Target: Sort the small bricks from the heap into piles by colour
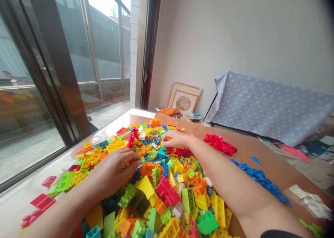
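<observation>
Across the table spreads a large heap of mixed building bricks (156,186) in yellow, orange, green, red, blue and white. My left hand (121,166) hovers over the heap's left middle, its fingers curled together; what lies between the fingertips is hidden. Close by is a long yellow brick (117,145). Farther out, my right hand (174,140) reaches into the back of the heap with bent fingers close together. Its fingertips are beside a small green brick (163,146), and whatever they grip is too small to make out. Red bricks (182,151) lie under that wrist.
Along the table's right side lie a red brick pile (220,144), a blue brick pile (261,179), white pieces (311,201) and green pieces (313,227). A glass door (31,92) stands left. Beyond are framed pictures (182,100) and a dotted grey cloth (266,102).
</observation>
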Demonstrator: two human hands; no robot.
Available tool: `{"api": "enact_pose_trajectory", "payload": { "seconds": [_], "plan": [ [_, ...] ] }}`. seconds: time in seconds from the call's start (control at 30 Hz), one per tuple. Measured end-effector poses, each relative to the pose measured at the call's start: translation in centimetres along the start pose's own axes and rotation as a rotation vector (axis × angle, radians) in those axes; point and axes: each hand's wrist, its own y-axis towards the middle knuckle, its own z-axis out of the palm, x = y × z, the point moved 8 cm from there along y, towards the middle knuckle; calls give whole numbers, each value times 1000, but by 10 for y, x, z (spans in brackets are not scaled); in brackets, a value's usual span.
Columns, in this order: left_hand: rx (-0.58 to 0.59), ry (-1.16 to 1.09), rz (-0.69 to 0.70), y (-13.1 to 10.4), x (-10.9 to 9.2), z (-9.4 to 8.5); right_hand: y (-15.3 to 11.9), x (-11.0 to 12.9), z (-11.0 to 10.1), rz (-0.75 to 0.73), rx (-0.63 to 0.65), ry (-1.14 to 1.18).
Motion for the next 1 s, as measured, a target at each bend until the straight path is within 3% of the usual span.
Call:
{"api": "enact_pose_trajectory", "payload": {
  "seconds": [0.27, 0.47, 0.57, 0.67, 0.83, 1.0],
  "plan": [
    [-21, -24, 34, 0, -2, -2, -58, -48, -1, 126, -15, 42],
    [-55, -40, 45, 0, 3, -1, -68, -64, -7, 210, -75, 76],
    [-60, -53, 50, 0, 3, 0, -56, -57, -13, 220, -138, 73],
    [-53, -57, 46, 0, 3, 0, -35, -32, -12, 153, -144, 78],
    [-42, -57, 27, -1, 2, -2, -16, 16, 9, -22, 49, 49],
    [-42, -59, 27, 0, 4, 0, -20, 7, 2, 93, 39, -12]
  ]
}}
